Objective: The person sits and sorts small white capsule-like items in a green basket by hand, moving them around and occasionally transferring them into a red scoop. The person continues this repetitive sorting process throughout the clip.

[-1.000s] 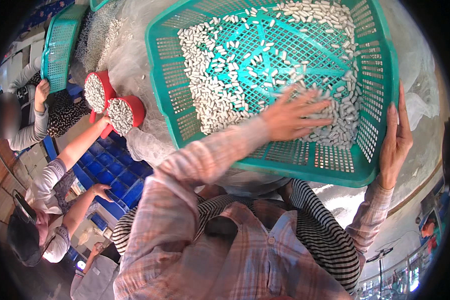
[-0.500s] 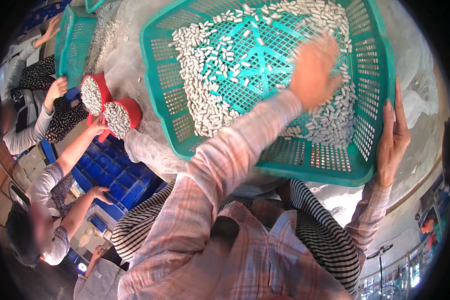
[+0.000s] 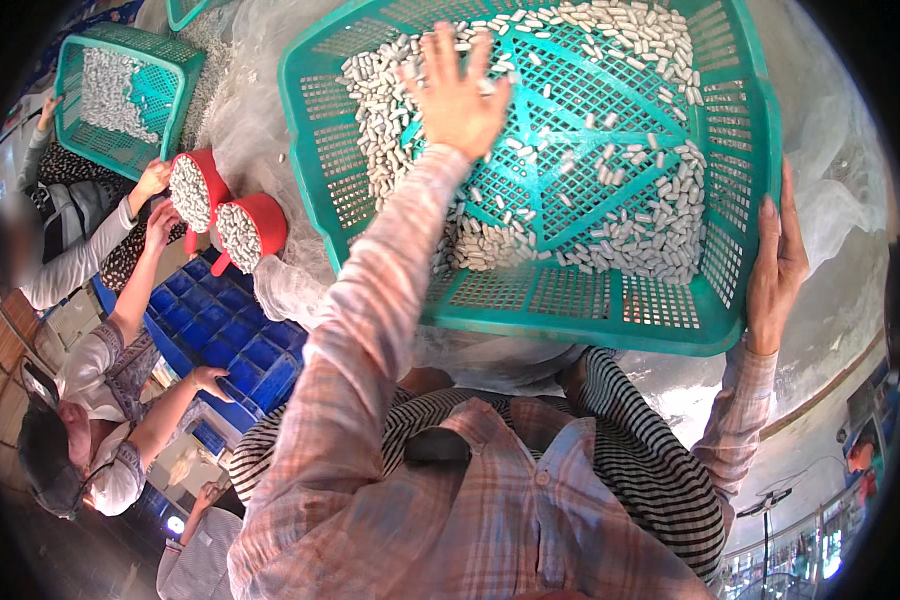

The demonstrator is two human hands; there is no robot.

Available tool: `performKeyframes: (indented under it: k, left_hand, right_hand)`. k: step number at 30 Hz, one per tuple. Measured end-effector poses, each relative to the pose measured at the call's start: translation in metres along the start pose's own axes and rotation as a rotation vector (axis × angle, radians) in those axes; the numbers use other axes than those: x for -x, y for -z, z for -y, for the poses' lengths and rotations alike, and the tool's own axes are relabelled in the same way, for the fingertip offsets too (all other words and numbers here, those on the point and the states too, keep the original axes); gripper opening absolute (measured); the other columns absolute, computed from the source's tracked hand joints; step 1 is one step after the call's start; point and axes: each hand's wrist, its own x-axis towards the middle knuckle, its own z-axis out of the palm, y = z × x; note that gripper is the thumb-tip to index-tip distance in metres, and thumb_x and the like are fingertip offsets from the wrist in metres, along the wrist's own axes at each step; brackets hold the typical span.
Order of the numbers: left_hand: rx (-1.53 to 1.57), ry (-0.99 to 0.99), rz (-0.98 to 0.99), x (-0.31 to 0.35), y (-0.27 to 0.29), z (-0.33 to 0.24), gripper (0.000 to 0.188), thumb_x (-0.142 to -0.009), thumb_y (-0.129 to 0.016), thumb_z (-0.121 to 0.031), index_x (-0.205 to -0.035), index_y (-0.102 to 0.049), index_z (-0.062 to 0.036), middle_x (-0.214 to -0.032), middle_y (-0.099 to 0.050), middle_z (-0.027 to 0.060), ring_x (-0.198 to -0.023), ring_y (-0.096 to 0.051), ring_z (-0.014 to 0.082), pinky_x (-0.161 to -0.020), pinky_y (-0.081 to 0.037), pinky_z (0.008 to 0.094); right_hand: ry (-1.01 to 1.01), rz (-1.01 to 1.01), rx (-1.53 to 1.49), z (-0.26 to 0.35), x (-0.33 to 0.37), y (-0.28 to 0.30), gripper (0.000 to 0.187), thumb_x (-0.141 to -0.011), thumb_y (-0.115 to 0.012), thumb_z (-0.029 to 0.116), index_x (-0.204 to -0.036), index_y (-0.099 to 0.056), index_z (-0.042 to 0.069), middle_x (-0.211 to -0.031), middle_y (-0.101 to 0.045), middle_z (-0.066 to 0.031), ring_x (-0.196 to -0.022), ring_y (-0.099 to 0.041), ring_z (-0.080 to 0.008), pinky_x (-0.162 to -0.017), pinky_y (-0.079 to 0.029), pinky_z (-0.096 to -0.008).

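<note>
A large green plastic basket [image 3: 610, 335] with slotted walls and a mesh floor lies before me. White capsule-shaped pieces [image 3: 660, 215] are heaped along its sides, with a few scattered over the middle. My left hand [image 3: 460, 100] reaches into the left half, palm down and fingers spread over the pieces, slightly smeared by motion. Against the basket's right outer wall, my right hand [image 3: 778, 265] grips the edge, its fingers stretched upward along it. The undersides of both hands are hidden.
At left, co-workers handle another green basket [image 3: 175, 110] with white pieces and two red scoops [image 3: 267, 222] full of them. A blue compartment tray [image 3: 195, 318] sits below the scoops. Crumpled translucent sheeting [image 3: 255, 90] spreads beneath my basket.
My left hand has swept from the basket's right side to its left, and pieces have shifted. My right hand stays at the edge. A co-worker's basket has tipped, showing its contents.
</note>
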Motion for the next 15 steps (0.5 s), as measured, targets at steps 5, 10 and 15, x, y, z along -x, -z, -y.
performKeyframes:
  k: [5,10,15]
  left_hand:
    - [0.32,-0.495,0.287,0.066,0.0,-0.122,0.07,-0.086,-0.058,-0.036,-0.146,-0.031,-0.013,-0.154,-0.022,0.0174,-0.141,-0.019,0.0387,-0.113,-0.016,0.056]
    - [0.447,-0.288,0.958,0.054,0.068,-0.095,0.033,-0.081,-0.067,-0.022,-0.113,-0.067,-0.0136,-0.111,-0.067,0.0119,-0.096,-0.067,0.0242,-0.078,-0.054,0.0357]
    - [0.243,-0.226,-0.056,-0.016,0.048,-0.024,0.026,-0.079,-0.063,-0.007,-0.104,-0.069,-0.0074,-0.108,-0.067,0.0116,-0.096,-0.063,0.0293,-0.08,-0.052,0.0362]
  right_hand:
    - [0.07,-0.016,0.079,-0.009,-0.001,0.01,0.042,-0.099,-0.048,0.015,-0.139,-0.044,0.002,-0.139,-0.048,-0.0114,-0.125,-0.045,-0.0162,-0.105,-0.035,-0.0294]
    - [-0.002,-0.021,0.07,-0.026,0.004,0.014,0.042,-0.099,-0.048,0.016,-0.139,-0.044,0.002,-0.139,-0.048,-0.0112,-0.125,-0.045,-0.0164,-0.105,-0.034,-0.0297]
    - [0.062,0.007,0.051,-0.033,-0.003,0.017,0.043,-0.099,-0.048,0.017,-0.14,-0.043,0.003,-0.14,-0.048,-0.0108,-0.126,-0.045,-0.0166,-0.106,-0.035,-0.0304]
